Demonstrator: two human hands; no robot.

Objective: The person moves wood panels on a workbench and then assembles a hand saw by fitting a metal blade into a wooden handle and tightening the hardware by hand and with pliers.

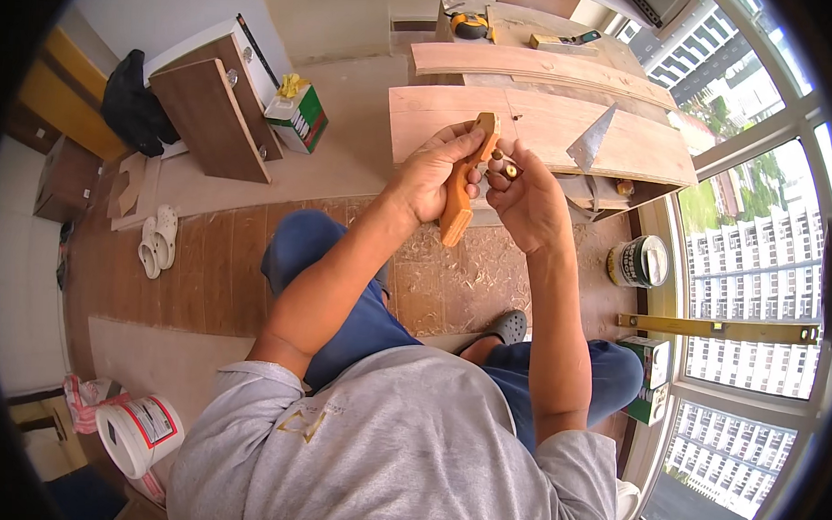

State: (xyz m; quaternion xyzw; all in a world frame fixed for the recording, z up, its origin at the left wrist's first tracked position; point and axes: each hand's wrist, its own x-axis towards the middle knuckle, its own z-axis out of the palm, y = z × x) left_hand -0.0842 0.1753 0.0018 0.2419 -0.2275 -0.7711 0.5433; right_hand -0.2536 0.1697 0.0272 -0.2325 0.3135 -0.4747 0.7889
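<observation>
Hands: left [434, 176] grips orange handle [458, 199]; right [526, 200] pinches brass screw [510, 171].

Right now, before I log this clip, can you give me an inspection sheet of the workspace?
Surface: plywood boards stacked ahead; wood shavings on the floor.
Job's things: orange wooden tool in left hand; right hand pinches a small brass part beside it.
Clutter: metal square, tape measure, tin, yellow level, green boxes, white bucket, sandals.
Hands: both shut on their items.
Cables: nothing seen.
Surroundings: windows to the right, buildings outside.
</observation>
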